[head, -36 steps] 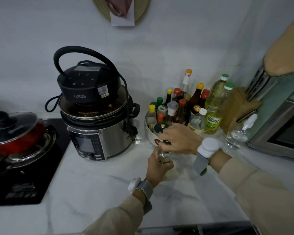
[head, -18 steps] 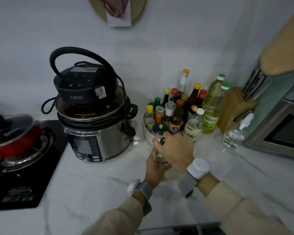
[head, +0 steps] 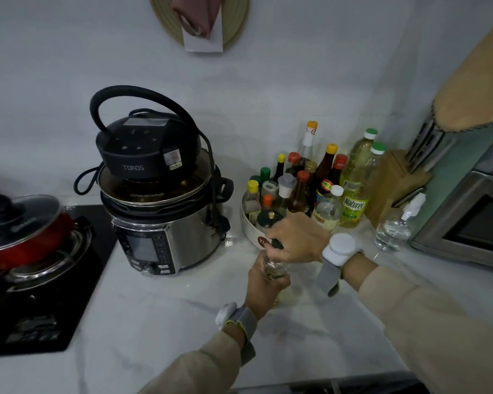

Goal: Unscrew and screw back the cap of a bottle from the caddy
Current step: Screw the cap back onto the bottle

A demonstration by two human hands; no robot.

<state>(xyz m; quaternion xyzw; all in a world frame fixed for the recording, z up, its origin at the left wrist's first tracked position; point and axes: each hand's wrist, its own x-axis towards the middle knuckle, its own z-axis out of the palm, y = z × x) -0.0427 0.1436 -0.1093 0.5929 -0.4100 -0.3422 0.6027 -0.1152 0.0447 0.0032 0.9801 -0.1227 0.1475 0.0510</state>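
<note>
A clear glass bottle (head: 273, 269) stands on the white counter in front of the caddy. My left hand (head: 264, 288) is wrapped around its body from below. My right hand (head: 298, 237) covers the bottle's top, with a dark green cap (head: 276, 243) showing between the fingers. The bottle's neck is hidden under that hand. Behind them sits the round white caddy (head: 249, 231), packed with several sauce and oil bottles with coloured caps.
A steel multicooker (head: 165, 226) with a black lid unit stands left of the caddy. A red pot (head: 26, 237) sits on the black hob at far left. A spray bottle (head: 396, 226), a knife block (head: 393, 183) and an oven (head: 473, 223) fill the right.
My right hand has shifted from grasping the bottle's side to sitting on top over the cap, and has turned slightly. The left hand keeps its hold on the bottle.
</note>
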